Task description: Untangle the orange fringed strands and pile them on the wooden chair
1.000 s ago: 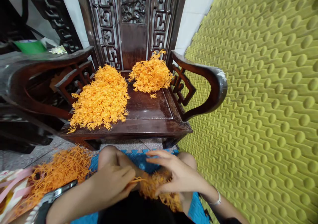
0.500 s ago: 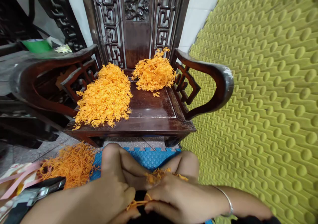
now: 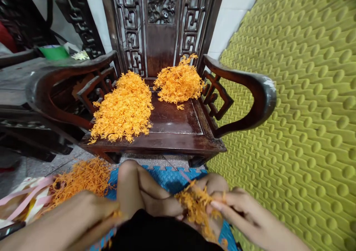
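Down low, the right hand [image 3: 241,210] has its fingers closed loosely on the right edge of an orange clump [image 3: 194,206] that rests in the lap, against the right knee. The left hand [image 3: 89,212] is curled off to the left, well apart from the clump, its fingertips pinched on a few orange strands [image 3: 116,214]; it is blurred, so the grip is hard to read any closer. Between the hands are the bent knees [image 3: 130,177], and under them a blue mat [image 3: 167,177]. Just left of the mat a loose floor pile [image 3: 83,177] of the same orange stuff lies beside a bag [image 3: 22,199] with pink strips.

Ahead stands a dark carved chair [image 3: 172,136]. On its seat lie a big pile [image 3: 125,110] to the left and a small pile [image 3: 179,82] at the back right, apart from each other. A green bumpy sheet [image 3: 306,114] fills the right side, touching the chair's arm. A dark table [image 3: 16,76] at the left carries a green tub [image 3: 54,52].
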### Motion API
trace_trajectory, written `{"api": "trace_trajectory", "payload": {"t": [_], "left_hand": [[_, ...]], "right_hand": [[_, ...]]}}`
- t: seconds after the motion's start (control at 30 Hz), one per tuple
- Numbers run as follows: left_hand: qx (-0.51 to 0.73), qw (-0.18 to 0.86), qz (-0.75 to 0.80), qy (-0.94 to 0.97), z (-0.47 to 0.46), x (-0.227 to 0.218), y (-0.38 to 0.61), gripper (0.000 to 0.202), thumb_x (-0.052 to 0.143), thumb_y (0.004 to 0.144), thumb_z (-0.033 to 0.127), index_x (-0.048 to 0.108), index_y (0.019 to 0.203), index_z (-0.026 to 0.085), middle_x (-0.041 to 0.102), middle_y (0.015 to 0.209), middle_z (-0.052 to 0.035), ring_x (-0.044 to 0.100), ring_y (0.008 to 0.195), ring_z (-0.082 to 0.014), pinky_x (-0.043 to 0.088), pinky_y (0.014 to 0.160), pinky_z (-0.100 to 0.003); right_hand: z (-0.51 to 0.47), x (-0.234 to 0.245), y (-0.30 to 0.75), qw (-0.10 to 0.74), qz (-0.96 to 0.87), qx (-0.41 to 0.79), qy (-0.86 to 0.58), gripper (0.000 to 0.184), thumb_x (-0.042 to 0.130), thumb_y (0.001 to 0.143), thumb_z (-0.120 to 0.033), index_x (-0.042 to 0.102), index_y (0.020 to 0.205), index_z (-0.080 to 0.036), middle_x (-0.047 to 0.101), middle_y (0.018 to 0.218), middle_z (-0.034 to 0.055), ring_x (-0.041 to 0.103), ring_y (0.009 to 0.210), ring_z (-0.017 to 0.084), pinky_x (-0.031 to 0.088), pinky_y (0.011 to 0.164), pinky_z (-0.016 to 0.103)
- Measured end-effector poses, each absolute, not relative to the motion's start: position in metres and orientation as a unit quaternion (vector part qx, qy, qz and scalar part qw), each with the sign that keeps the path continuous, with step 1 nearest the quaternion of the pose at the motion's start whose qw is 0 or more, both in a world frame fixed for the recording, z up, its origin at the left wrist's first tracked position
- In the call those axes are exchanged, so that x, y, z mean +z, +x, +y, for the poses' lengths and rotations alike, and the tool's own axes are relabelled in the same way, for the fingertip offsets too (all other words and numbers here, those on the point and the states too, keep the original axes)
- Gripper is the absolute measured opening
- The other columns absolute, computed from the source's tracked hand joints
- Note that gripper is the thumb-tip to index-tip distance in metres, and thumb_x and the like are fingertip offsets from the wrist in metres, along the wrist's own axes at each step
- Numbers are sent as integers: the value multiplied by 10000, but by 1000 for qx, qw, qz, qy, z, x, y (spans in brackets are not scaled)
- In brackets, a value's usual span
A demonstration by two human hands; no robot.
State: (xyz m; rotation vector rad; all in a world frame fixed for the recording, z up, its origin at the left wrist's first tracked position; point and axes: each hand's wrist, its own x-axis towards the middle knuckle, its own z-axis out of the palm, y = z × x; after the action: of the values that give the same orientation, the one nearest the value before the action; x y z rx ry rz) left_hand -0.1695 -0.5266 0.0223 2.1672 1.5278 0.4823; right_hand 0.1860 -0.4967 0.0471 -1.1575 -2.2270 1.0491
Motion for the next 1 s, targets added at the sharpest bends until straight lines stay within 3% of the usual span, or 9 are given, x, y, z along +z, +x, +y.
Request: {"api": "trace_trajectory", "payload": {"t": [0.1,0.2,0.33,0.53,0.7,0.83,0.9,0.93,1.0], "left_hand": [[126,279,515,801,-487,32,-170,398,424,904,498,638,713,223,608,600,7,524,502,-127,336,498,-226],[164,240,526,799,-447,25,-162,482,358,916,558,596,721,187,592,624,7,545,571,-135,355,561,-212],[184,160,533,810,-405,10,-155,442,319,958,495,614,841,187,632,765,-17,591,704,-176,413,666,-238],[219,-143,643,720,-317,27,-171,404,295,973,339,585,1142,114,536,1088,-190,504,1032,-330,416,861,-427],[208,-91,662,715,-251,17,-194,402,388,953,275,530,1241,33,424,1302,-211,326,1253,-385,299,1018,-582],[229,-55,684,690,-238,0,-196,493,484,900,263,450,1353,71,423,1365,-239,280,1316,-459,160,1040,-701],[304,-58,663,682,-250,7,-183,489,497,893,296,458,1347,120,383,1427,-215,244,1362,-435,158,1082,-652],[352,-48,633,688,-262,15,-173,463,493,898,325,478,1324,144,398,1430,-189,294,1354,-395,220,1094,-590],[428,18,537,727,-298,36,-146,410,455,921,397,512,1259,170,535,1311,-139,526,1170,-279,425,975,-420]], "right_hand": [[-490,41,189,271,-717,420,-486,385,435,958,-449,680,812,-190,463,565,-11,414,492,112,332,443,239],[-481,34,179,331,-646,463,-508,405,435,945,-501,637,828,-170,343,512,-58,313,450,92,255,433,235],[-474,27,168,391,-607,470,-507,396,486,912,-535,607,859,-162,326,511,-75,271,445,84,203,437,237],[-467,21,156,450,-596,492,-448,309,459,960,-422,622,916,-164,345,508,-76,272,462,87,225,478,253],[-463,24,141,512,-569,516,-386,218,445,974,-360,585,938,-197,376,556,-69,284,493,89,227,491,250],[-457,29,135,536,-555,531,-352,174,429,979,-336,535,931,-207,366,556,-78,251,480,86,206,475,247],[-451,32,131,535,-560,527,-350,171,425,979,-338,511,907,-209,375,554,-78,255,483,88,205,473,243],[-448,33,129,529,-568,523,-352,177,428,976,-343,505,893,-207,381,553,-77,262,486,89,209,473,241],[-442,35,123,512,-594,509,-354,203,449,966,-357,510,857,-197,398,565,-68,289,495,89,226,475,237]]}}
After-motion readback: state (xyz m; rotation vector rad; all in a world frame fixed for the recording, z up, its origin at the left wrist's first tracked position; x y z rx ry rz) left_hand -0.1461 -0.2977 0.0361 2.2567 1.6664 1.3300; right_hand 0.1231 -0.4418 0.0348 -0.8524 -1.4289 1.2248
